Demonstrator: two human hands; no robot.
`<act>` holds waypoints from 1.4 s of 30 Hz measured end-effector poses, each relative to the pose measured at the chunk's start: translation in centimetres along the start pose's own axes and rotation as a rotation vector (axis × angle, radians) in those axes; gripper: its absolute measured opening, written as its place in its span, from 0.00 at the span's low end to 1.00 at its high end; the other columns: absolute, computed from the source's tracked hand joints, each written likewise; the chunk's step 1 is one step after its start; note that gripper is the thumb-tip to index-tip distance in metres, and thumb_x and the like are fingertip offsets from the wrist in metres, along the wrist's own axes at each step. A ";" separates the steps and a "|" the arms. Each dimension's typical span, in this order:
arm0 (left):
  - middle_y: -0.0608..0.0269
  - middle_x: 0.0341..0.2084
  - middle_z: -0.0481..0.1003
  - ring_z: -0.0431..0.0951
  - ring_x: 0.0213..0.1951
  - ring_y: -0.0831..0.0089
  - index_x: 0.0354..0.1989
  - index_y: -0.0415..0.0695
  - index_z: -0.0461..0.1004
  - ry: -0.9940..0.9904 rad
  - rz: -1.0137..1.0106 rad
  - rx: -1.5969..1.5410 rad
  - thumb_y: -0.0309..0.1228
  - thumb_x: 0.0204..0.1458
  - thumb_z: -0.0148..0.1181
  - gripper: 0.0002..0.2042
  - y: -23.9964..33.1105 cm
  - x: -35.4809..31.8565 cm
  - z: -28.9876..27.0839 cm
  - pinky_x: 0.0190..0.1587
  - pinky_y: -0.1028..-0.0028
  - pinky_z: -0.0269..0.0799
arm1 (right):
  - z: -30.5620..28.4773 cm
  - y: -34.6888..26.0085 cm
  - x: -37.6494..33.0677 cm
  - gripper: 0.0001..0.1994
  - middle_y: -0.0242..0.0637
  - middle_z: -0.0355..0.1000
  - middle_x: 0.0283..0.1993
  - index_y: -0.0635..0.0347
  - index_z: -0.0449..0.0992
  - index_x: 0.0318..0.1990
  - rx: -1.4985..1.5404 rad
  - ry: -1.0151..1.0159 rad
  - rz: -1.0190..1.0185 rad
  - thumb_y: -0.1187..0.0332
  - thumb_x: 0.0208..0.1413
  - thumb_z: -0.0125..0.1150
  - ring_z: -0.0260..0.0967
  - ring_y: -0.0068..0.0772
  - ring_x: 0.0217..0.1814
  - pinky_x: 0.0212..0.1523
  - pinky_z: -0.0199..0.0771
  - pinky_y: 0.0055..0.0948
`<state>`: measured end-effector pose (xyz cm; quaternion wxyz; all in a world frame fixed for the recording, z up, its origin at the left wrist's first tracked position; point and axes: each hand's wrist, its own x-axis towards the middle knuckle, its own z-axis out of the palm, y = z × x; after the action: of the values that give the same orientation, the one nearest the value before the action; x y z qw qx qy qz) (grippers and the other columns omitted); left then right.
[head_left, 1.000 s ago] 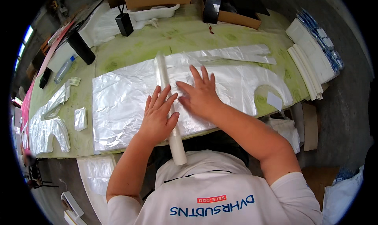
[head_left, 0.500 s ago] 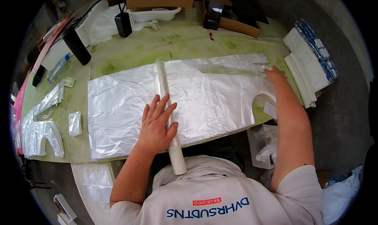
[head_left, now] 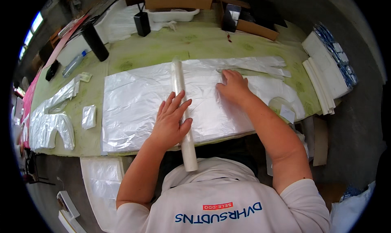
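Note:
Thin, shiny whitish plastic film [head_left: 134,110], shaped like a gown with a sleeve strip and a curved neck cutout, lies flat and wrinkled before me. A pale, film-covered tube [head_left: 189,153] crosses it, its near end jutting past the table edge towards my shirt. My left hand [head_left: 171,121] rests on the tube with fingers spread and straight. Right of it, my right hand [head_left: 235,86] touches the film near the base of the sleeve strip. Its fingers are bent and its thumb stands apart from the forefinger; nothing shows between them.
At left lie a folded plastic garment [head_left: 53,127], a small folded packet [head_left: 88,117], a bottle [head_left: 74,65] and a black cylinder [head_left: 95,41]. A black box [head_left: 142,24], white tray [head_left: 173,15] and cardboard box [head_left: 256,29] stand behind. White rolls [head_left: 318,86] lie right, beside blue packets [head_left: 336,55].
My right hand has left the sleeve's far-right end and moved left to the middle of the film. The left hand stays on the tube. The whole view has shifted slightly.

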<state>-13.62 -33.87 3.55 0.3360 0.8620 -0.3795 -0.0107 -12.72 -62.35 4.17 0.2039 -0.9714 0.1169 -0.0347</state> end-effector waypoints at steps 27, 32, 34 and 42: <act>0.57 0.67 0.68 0.45 0.77 0.48 0.48 0.51 0.81 -0.001 0.039 -0.159 0.42 0.62 0.57 0.13 -2.6 -3.9 -5.7 0.74 0.43 0.36 | 6.0 -14.2 -12.6 0.09 0.39 0.75 0.51 0.56 0.82 0.40 0.596 -0.150 -0.991 0.68 0.50 0.68 0.63 0.51 0.66 0.70 0.60 0.49; 0.63 0.61 0.75 0.55 0.74 0.50 0.42 0.54 0.84 0.043 -0.152 0.310 0.38 0.58 0.63 0.08 -3.9 -5.9 -8.0 0.72 0.38 0.35 | 5.6 -13.4 -14.5 0.06 0.38 0.76 0.44 0.55 0.80 0.38 0.691 -0.157 -1.099 0.70 0.53 0.67 0.71 0.47 0.53 0.65 0.63 0.52; 0.62 0.57 0.77 0.60 0.71 0.49 0.36 0.50 0.82 0.315 -0.139 0.516 0.31 0.54 0.67 0.03 -3.7 -6.1 -8.7 0.71 0.40 0.46 | 5.0 -11.8 -15.9 0.07 0.38 0.77 0.42 0.58 0.80 0.39 0.782 -0.132 -1.062 0.74 0.52 0.66 0.72 0.46 0.49 0.60 0.67 0.50; 0.47 0.72 0.57 0.53 0.74 0.44 0.71 0.39 0.60 -0.083 -0.433 0.587 0.33 0.57 0.58 0.32 -4.2 -7.1 -8.3 0.74 0.52 0.50 | 5.2 -8.2 -17.9 0.06 0.38 0.78 0.39 0.59 0.82 0.38 0.803 -0.166 -0.975 0.74 0.52 0.67 0.74 0.43 0.43 0.45 0.76 0.38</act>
<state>-13.65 -22.42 5.78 0.0485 0.9808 -0.1887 -0.0072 -27.78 -48.68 2.41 0.5212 -0.7603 -0.3772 -0.0892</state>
